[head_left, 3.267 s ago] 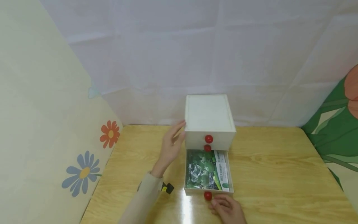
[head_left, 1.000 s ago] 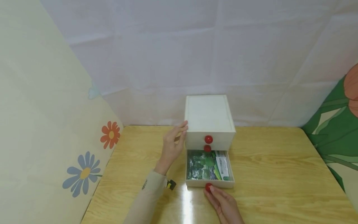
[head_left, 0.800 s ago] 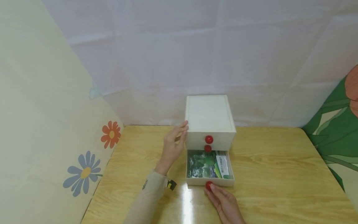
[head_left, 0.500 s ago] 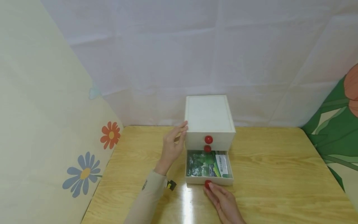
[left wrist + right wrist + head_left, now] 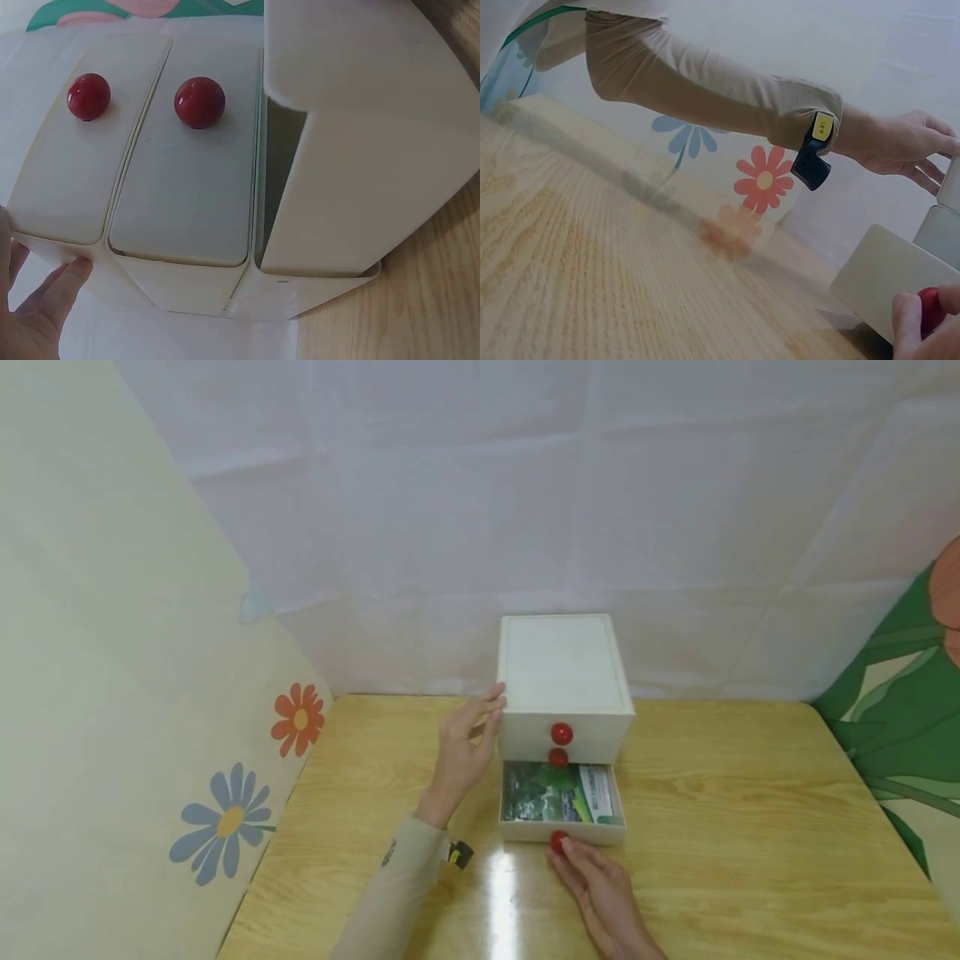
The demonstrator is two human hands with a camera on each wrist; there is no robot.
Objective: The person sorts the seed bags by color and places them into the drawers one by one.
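Note:
A small white drawer cabinet [image 5: 564, 664] stands on the table, with red round knobs on its fronts. Its bottom drawer [image 5: 517, 832] is pulled partway out and holds green printed packets [image 5: 543, 793] with a white label at the right. My right hand [image 5: 603, 893] pinches the bottom drawer's red knob [image 5: 558, 841] between thumb and fingers; the right wrist view also shows this knob [image 5: 932, 309]. My left hand [image 5: 461, 756] rests its extended fingertips against the cabinet's left side near the top; in the left wrist view the fingers [image 5: 64, 289] touch beside the upper drawer.
The wooden table [image 5: 750, 818] extends to both sides of the cabinet. A pale cloth [image 5: 420, 527] hangs behind it. Flower-patterned panels [image 5: 150, 652] stand at the left and right. A black wrist device [image 5: 811, 161] sits on the left sleeve.
My right hand has taken hold of the bottom knob, and the drawer has slid partway inward with it. The left fingers have come onto the cabinet's side and stay there.

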